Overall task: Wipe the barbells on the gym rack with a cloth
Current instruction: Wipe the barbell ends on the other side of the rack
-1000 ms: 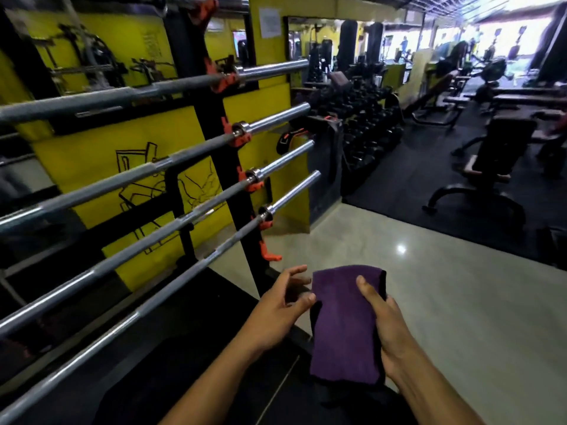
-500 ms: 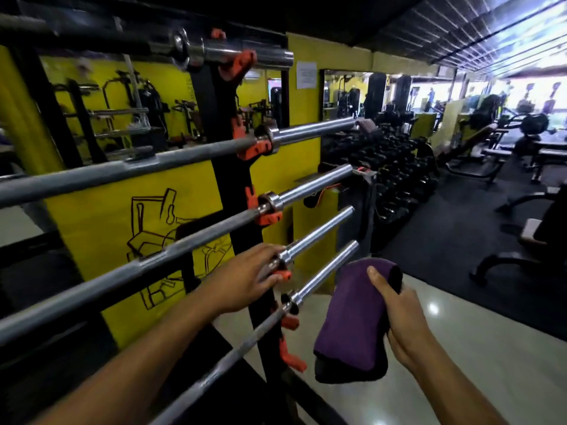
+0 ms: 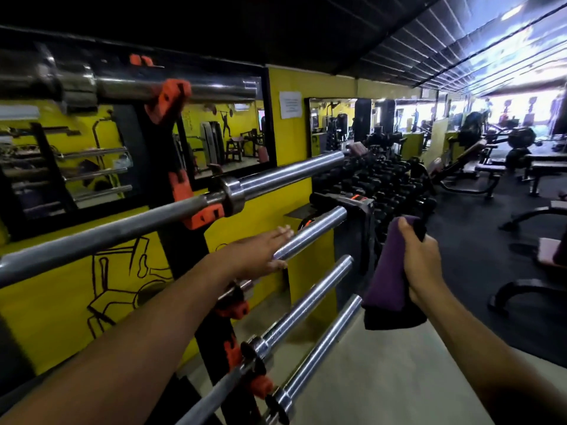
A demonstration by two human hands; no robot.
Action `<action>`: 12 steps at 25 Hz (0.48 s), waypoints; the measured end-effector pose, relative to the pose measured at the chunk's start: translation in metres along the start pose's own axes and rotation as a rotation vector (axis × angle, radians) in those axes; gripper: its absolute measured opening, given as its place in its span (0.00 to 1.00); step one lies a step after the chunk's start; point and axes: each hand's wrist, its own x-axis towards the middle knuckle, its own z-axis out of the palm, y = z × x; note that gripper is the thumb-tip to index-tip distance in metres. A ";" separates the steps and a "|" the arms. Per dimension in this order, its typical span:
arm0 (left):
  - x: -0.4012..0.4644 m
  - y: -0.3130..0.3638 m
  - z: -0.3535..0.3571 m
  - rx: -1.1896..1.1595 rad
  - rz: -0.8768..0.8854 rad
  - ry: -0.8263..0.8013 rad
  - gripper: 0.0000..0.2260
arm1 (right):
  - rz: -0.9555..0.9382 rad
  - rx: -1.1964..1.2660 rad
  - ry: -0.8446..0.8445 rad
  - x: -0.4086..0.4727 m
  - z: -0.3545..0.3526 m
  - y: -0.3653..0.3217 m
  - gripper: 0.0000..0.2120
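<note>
Purple cloth (image 3: 389, 271), folded, is held upright in the right hand (image 3: 422, 265), whose grip is closed around it at the right of the scene, just beside the bar ends but touching none of them. The left hand (image 3: 260, 253) is at the sleeve of the third barbell (image 3: 310, 234) from the top, fingers extended over it and thumb below; the grip looks loose rather than clamped, and blur prevents a firmer reading.

Barbells lie roughly level on a black rack (image 3: 211, 326) with orange hooks (image 3: 202, 216). One bar (image 3: 276, 182) sits above the hand and two lower bars (image 3: 306, 305) below it, all with ends projecting to the right. A dumbbell stand (image 3: 392, 191) is farther off, past the bar ends.

Assessment: wiping has not begun on this bar.

Risks noted:
- Sleeves may spin under the cloth, so a weak steadying hold could let the wipe slip off.
- Pushing along the bar could shift it in its hooks.
- Loose lower folds of cloth could snag on the lower bar ends.
- Knuckles pass near the bar above.
</note>
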 end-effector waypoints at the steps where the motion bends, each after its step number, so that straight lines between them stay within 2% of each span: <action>1: 0.009 -0.005 0.007 -0.025 -0.023 -0.033 0.33 | -0.010 -0.001 0.003 0.024 0.011 0.006 0.24; 5: 0.021 -0.022 0.033 -0.046 -0.076 -0.066 0.32 | -0.060 -0.044 -0.026 0.096 0.065 0.029 0.22; 7: 0.022 -0.026 0.035 -0.089 -0.068 -0.053 0.32 | -0.098 -0.110 -0.073 0.129 0.096 0.038 0.27; 9: 0.024 -0.028 0.034 -0.110 -0.059 -0.035 0.32 | -0.185 -0.247 -0.175 0.155 0.127 0.052 0.29; 12: 0.024 -0.027 0.031 -0.090 -0.066 -0.062 0.32 | -0.460 -0.690 -0.425 0.164 0.156 0.079 0.17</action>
